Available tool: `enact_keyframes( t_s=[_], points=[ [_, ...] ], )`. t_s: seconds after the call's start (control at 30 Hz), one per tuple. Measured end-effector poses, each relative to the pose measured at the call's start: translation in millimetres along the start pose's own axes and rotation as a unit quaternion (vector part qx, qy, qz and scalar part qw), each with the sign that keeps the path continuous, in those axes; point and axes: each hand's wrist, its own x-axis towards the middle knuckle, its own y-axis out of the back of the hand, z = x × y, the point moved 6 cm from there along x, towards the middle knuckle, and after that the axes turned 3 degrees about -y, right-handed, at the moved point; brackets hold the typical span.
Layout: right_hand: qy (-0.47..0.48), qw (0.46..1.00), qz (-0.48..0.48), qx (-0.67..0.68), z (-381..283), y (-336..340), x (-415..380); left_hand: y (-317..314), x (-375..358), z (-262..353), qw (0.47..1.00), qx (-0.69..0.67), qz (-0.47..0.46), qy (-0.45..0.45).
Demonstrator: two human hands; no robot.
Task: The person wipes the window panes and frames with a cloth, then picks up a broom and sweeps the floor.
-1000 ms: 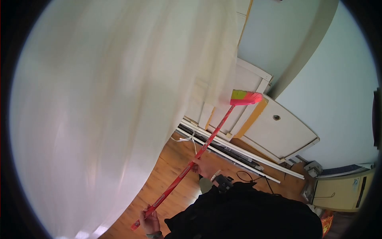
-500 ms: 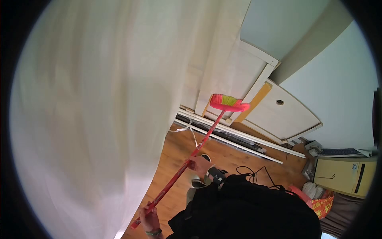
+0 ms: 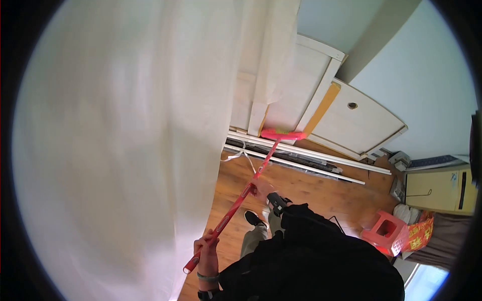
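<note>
A long red stick broom (image 3: 228, 215) slants above brown wooden floor (image 3: 309, 193).
Left grip (image 3: 207, 251) wraps near its handle end, right grip (image 3: 262, 190) around its middle.

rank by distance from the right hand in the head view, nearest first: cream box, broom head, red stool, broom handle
1. Broom handle: in the right hand itself
2. Broom head: above the hand in view, at the handle's far end
3. Red stool: lower right
4. Cream box: far right edge
</note>
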Motion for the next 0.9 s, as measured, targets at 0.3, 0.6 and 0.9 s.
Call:
enact_keyframes(
  t_s=[0.3, 0.6, 0.9],
  points=[
    [0.019, 0.995, -0.02, 0.098, 20.2, -44.6, -26.6, 6.9, -27.5, 83.5, 0.971, 0.127, -0.107, -0.174],
    [-0.009, 0.995, -0.018, 0.098, -5.1, -35.1, 3.6, -53.3, -36.6, 78.0, 0.928, 0.254, -0.177, -0.207],
    [-0.027, 0.995, -0.017, 0.095, -85.6, 54.3, -41.4, -173.5, -34.1, 48.4, 0.876, 0.325, -0.299, -0.193]
  ],
)
